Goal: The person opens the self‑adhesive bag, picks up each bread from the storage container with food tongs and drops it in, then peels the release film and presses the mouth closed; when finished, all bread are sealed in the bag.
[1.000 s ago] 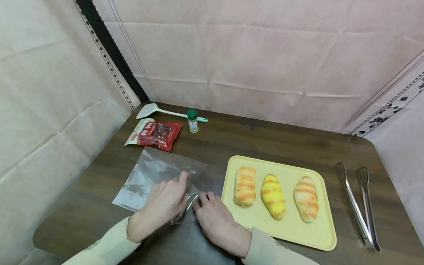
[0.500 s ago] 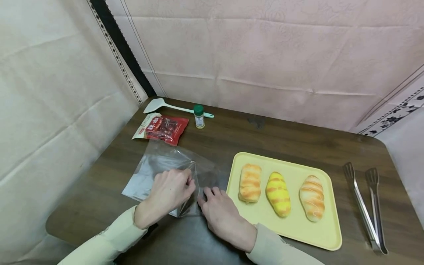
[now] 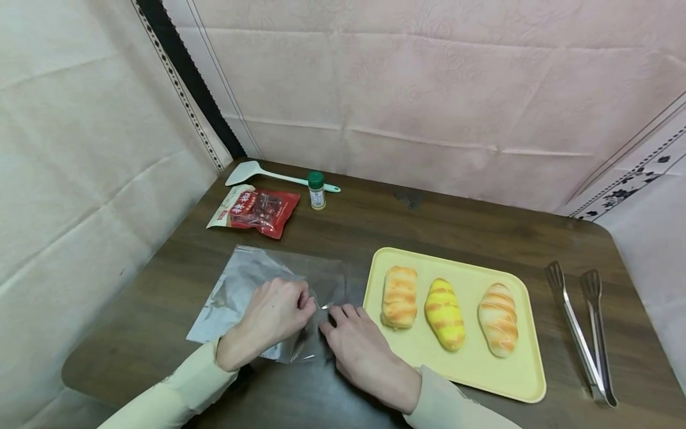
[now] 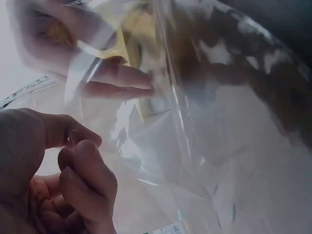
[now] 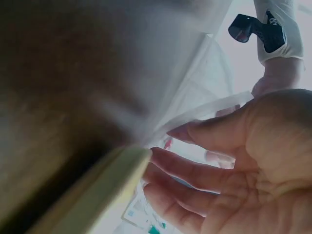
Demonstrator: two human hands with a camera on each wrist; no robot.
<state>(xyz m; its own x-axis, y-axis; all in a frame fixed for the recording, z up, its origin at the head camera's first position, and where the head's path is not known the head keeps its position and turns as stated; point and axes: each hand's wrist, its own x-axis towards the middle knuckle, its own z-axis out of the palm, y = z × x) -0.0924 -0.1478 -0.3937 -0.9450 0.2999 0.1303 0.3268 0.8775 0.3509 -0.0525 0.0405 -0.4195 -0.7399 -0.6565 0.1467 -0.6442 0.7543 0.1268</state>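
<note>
1. Clear plastic bag [image 3: 241,283] lies on the desk [image 3: 155,298], left of the tray [image 3: 468,310].
2. Left hand [image 3: 276,307] pinches its film, probably for control.
3. Right hand [image 3: 359,351]: fingers extended, loose at its edge (perhaps steadying).

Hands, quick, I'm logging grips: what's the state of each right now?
Left hand: closed, pinching the bag.
Right hand: open, at the bag.

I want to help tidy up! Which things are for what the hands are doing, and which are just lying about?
Being used:
clear plastic bag
left hand, pinching it
right hand, touching it

Seemingly just lying about now:
yellow tray
three bread rolls on it
metal tongs
pale spatula
red packet
green-capped bottle
</note>
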